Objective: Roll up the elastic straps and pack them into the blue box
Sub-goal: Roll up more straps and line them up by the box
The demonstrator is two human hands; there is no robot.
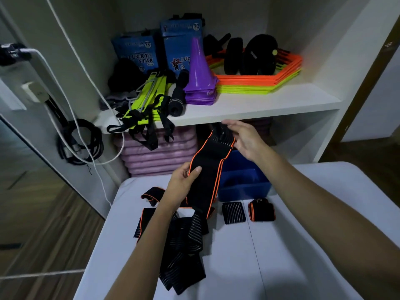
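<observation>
Black elastic strap (211, 156), left hand (184, 180) pinching, right hand (244, 139) gripping top

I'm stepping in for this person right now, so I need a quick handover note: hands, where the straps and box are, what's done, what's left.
Left hand: pinches the lower part of a black, orange-edged strap.
Right hand: holds that strap's upper end, stretched out above the table.
Blue box: at the table's far edge, behind the strap; contents hard to make out.
Done: two rolled straps lie in front of the box, not yet packed.
Left: roll the held strap, roll the unrolled pile at near left, then put all rolls into the box.
</observation>
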